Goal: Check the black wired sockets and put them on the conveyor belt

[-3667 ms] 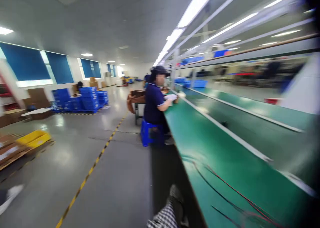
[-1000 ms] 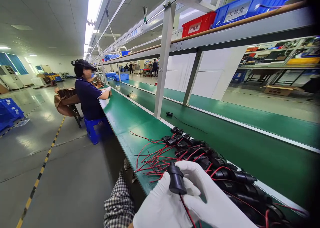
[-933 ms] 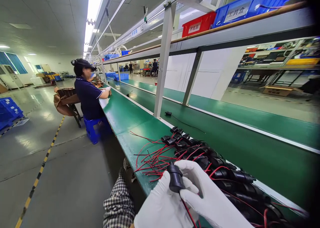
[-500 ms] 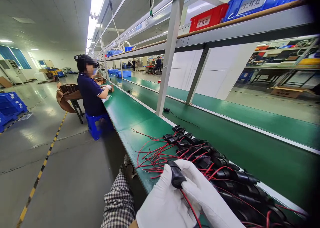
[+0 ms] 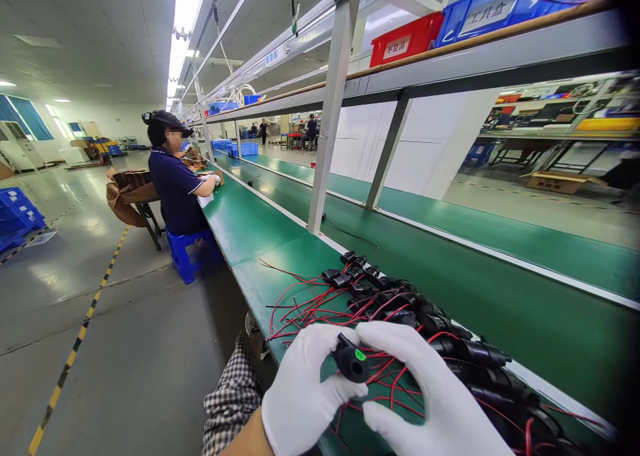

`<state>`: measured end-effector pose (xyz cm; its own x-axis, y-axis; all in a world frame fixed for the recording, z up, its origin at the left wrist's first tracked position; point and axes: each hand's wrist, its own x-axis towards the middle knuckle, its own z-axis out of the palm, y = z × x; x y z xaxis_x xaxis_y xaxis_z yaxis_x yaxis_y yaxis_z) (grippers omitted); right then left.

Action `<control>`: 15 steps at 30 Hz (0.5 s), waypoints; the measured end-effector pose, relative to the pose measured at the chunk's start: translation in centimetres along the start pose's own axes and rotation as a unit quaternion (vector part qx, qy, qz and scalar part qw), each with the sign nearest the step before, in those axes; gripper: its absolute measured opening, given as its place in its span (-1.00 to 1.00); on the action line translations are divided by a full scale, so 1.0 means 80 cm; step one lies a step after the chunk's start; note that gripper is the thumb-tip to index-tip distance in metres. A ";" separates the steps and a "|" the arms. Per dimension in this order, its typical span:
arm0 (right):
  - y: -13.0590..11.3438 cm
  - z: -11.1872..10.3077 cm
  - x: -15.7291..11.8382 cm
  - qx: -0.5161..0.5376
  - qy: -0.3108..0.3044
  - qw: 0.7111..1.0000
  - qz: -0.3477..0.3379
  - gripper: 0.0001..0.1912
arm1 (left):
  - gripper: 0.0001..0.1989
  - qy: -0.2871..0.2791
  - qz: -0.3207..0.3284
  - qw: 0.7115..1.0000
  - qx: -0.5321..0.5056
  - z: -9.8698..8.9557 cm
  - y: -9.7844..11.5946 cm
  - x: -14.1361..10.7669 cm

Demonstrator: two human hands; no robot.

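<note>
My left hand (image 5: 305,393), in a white glove, grips a short black cylindrical part (image 5: 349,363) between thumb and fingers. A green mark shows on the end facing me, beside a dark round hole. My right hand (image 5: 440,396), gloved too, curves around the right side with thumb and forefinger apart. Its forefinger tip is close to the part's upper edge; whether they touch I cannot tell. Just beyond both hands lies a pile of similar black parts (image 5: 435,323) with red and black wires (image 5: 310,303) trailing left over the green bench (image 5: 250,236).
Along the bench a white post (image 5: 330,123) rises to an overhead shelf, where a red bin (image 5: 406,39) and a blue bin (image 5: 500,16) stand. A co-worker (image 5: 175,189) sits farther down on a blue stool (image 5: 183,256). My checked trouser leg (image 5: 233,389) is below the bench edge.
The black part has been turned, so its green-marked end now faces me instead of its wired end. My right hand has opened and moved right; the view has shifted slightly.
</note>
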<state>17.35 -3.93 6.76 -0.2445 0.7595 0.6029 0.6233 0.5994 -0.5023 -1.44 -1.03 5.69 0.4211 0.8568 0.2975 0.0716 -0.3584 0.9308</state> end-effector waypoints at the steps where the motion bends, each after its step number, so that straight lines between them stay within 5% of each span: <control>1: -0.002 0.001 0.000 -0.011 -0.001 1.000 -0.010 -0.30 | -0.74 -0.003 0.010 1.000 0.014 0.000 0.000 -0.001; 10: -0.009 0.009 -0.001 -0.081 0.017 0.995 -0.052 -0.46 | -0.63 -0.013 0.140 0.986 0.093 0.001 -0.020 -0.001; 15: 0.005 0.010 -0.002 0.037 0.014 0.996 0.075 -0.52 | -0.53 0.083 0.165 0.965 0.184 0.015 -0.019 -0.007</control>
<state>17.04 -3.61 6.00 -0.1316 0.8346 0.5349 0.5938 0.4984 -0.6317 -0.70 -1.41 3.83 0.3267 0.7104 0.6233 0.2881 -0.7030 0.6502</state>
